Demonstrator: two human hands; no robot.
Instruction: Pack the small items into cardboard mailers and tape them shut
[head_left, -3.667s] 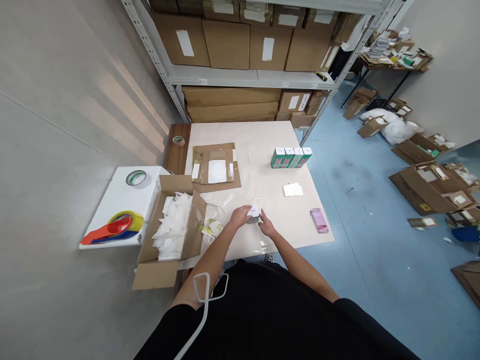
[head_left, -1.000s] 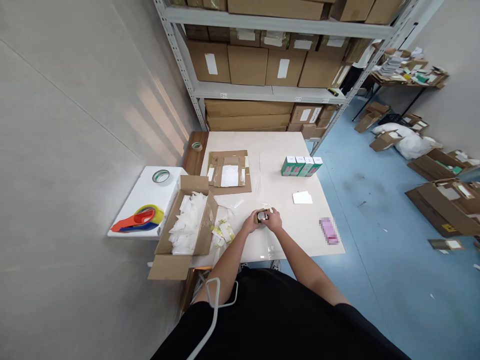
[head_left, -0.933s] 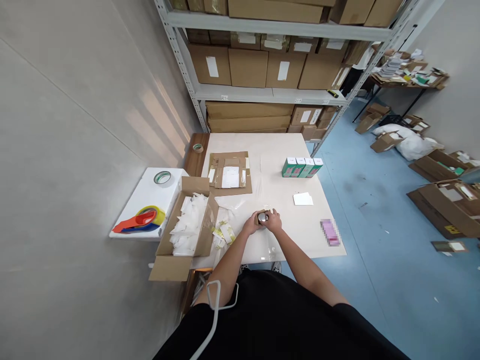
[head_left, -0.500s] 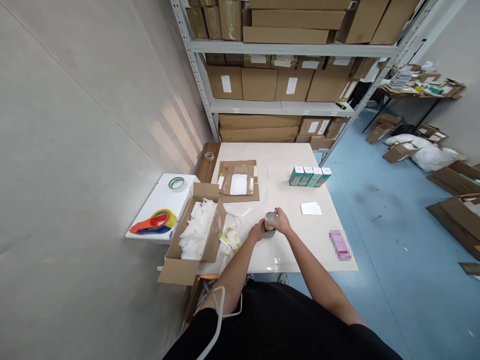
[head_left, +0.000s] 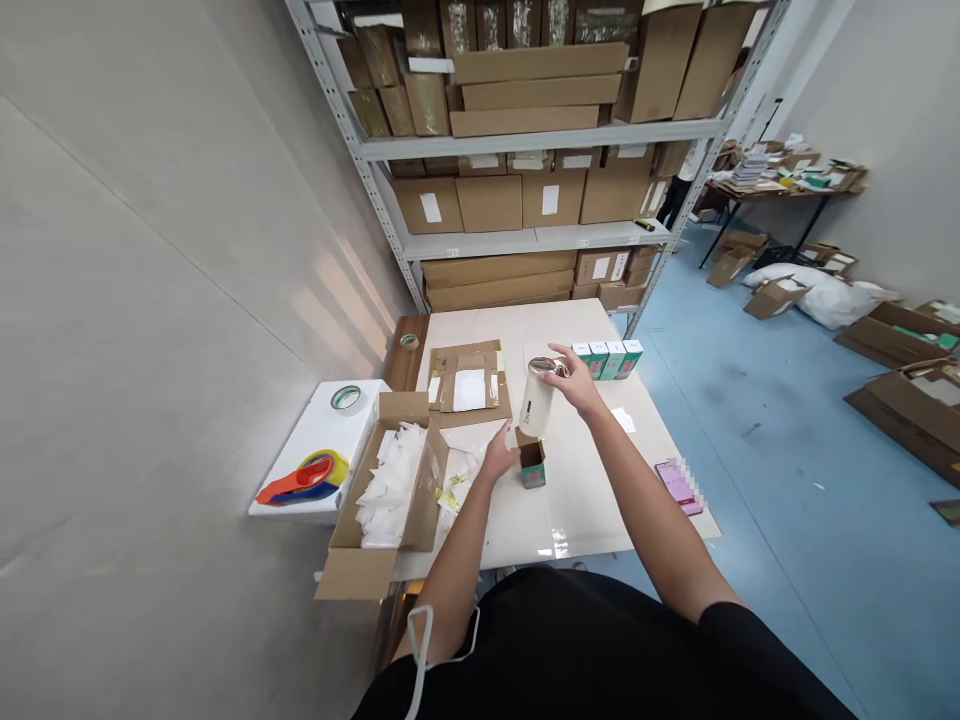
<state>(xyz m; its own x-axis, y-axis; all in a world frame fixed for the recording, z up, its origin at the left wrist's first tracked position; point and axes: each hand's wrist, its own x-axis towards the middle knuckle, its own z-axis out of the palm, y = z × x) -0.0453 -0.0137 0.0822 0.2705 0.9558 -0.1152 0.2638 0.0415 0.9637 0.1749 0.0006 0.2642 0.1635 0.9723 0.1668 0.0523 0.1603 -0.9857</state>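
My right hand [head_left: 571, 382] grips a white bottle [head_left: 535, 405] near its shiny metallic lid. The bottle hangs slightly tilted above a small green carton [head_left: 533, 474], whose top is open and whose inside looks dark. Just left of that carton is my left hand [head_left: 498, 456], its fingers apart and holding nothing. Whether it touches the carton's raised flap I cannot tell.
An open cardboard box [head_left: 352, 500] of white packets stands at the left. Several green-and-white cartons [head_left: 609, 360] line the back right of the table. A flattened cardboard piece [head_left: 469, 385], a pink phone [head_left: 679, 488] and a tape dispenser [head_left: 304, 478] lie around.
The bottle has come up out of the small green carton in my right hand. My left hand has let go of the carton and moved slightly left. The view has tilted up.
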